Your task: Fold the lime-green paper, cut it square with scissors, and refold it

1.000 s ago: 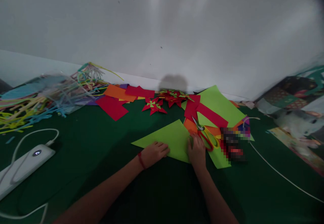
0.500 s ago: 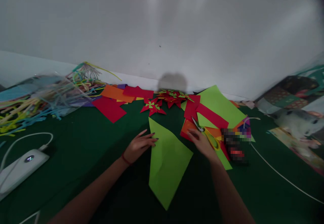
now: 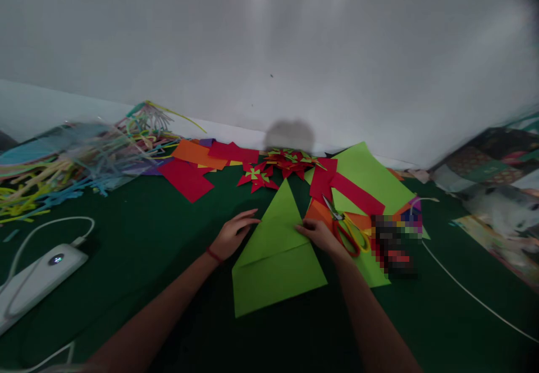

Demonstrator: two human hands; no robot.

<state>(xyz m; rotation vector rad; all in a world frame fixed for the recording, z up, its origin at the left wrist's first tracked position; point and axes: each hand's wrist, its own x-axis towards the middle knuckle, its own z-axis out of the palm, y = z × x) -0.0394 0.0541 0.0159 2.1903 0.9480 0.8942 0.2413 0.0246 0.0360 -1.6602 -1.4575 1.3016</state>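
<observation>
Hands pressing a folded green sheet

Left hand (image 3: 233, 235) and right hand (image 3: 320, 235) lie flat, apart, on the green paper (image 3: 275, 260); scissors (image 3: 347, 228) just right.

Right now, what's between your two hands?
In the head view, the folded green paper lies between the left hand and the right hand. Its pointed top flap fills the gap, and the fingers of both hands touch its edges.

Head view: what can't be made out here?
- Pixelated patch right of the scissors: masked, contents unreadable.
- Strip pile at far left: blurred, individual pieces indistinct.
- Green sheet: edges under left hand and right hand hidden.
- White device: cut off by left edge.
</observation>
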